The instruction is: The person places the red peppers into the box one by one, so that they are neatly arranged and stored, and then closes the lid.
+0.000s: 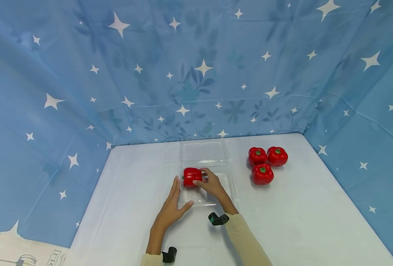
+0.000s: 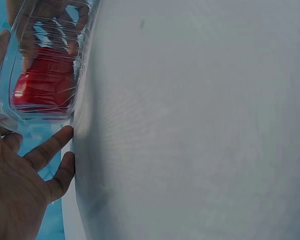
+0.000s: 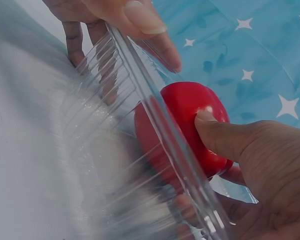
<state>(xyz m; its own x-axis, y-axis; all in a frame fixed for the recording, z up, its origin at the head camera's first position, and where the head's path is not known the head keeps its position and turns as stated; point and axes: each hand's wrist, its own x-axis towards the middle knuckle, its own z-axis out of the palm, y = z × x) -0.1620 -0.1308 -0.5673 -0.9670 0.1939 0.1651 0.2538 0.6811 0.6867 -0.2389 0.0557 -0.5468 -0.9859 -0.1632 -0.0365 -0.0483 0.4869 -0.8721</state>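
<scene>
Holding the pepper (image 1: 191, 176) in your right hand (image 1: 212, 183), you have it at the left end of the clear tray (image 1: 231, 186), thumb on its near side and fingers curled over the far side; the right wrist view shows the thumb pressed into the red skin right at the tray's rim. Your left hand (image 1: 171, 207) lies flat on the table (image 1: 316, 221) with straight fingers along the tray's left wall, thumb out toward its near corner, gripping nothing.

Watch the tray first. It looks thin and light, and only straight fingers brace it; if you push the pepper sideways against the wall, the tray could skid or tip, since nothing pins it down. The open lid (image 1: 203, 151) lies back behind it, and a shove could make the whole shell pivot on that hinge.

Mind the pepper's seat too. From the head view it appears on its side, stalk pointing left, close to the wall; I cannot tell whether it rests fully on the floor of the tray or rides on the rim. Letting go while it rides the edge could roll it out onto the table.

Three more peppers (image 1: 267, 161) sit together, well apart to the right, so your right sleeve (image 1: 246, 240) could knock them on a careless reach.
</scene>
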